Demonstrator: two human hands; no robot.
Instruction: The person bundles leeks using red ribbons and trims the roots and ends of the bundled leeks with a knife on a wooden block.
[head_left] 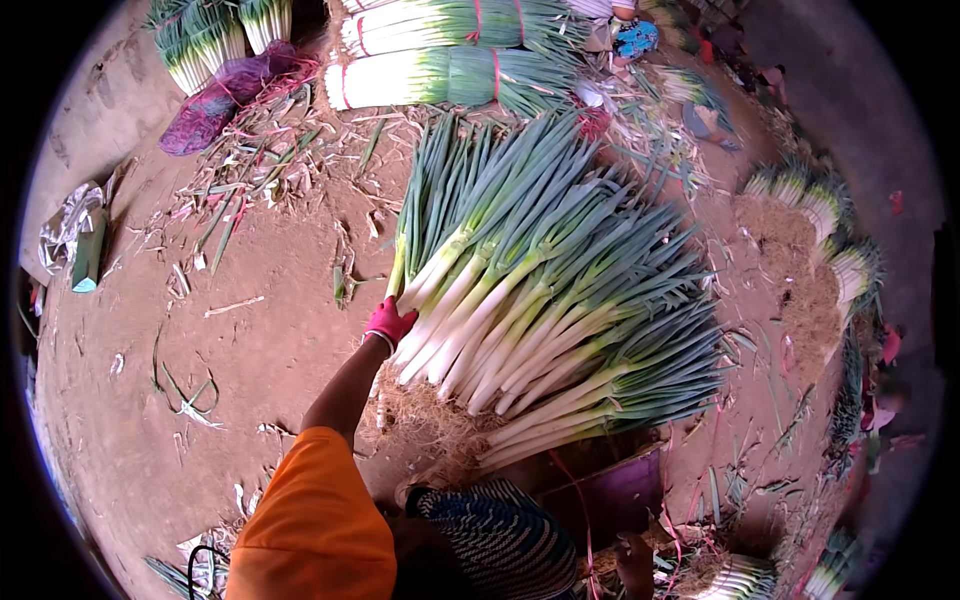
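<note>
A large fanned pile of long spring onions lies on the ground in front of me. Their green leaves point away and to the right, while white stems and roots face me. At the pile's left edge my left hand, in a pink glove, is closed around the lower stem of a spring onion; the fingers are partly hidden. A white band circles that wrist, below an orange sleeve. I do not see my right hand.
Tied bundles of spring onions lie at the far side, beside a purple net sack. More bundles line the right. Leaf scraps litter the brown ground. A patterned cloth covers my lap. Other people sit around the edges.
</note>
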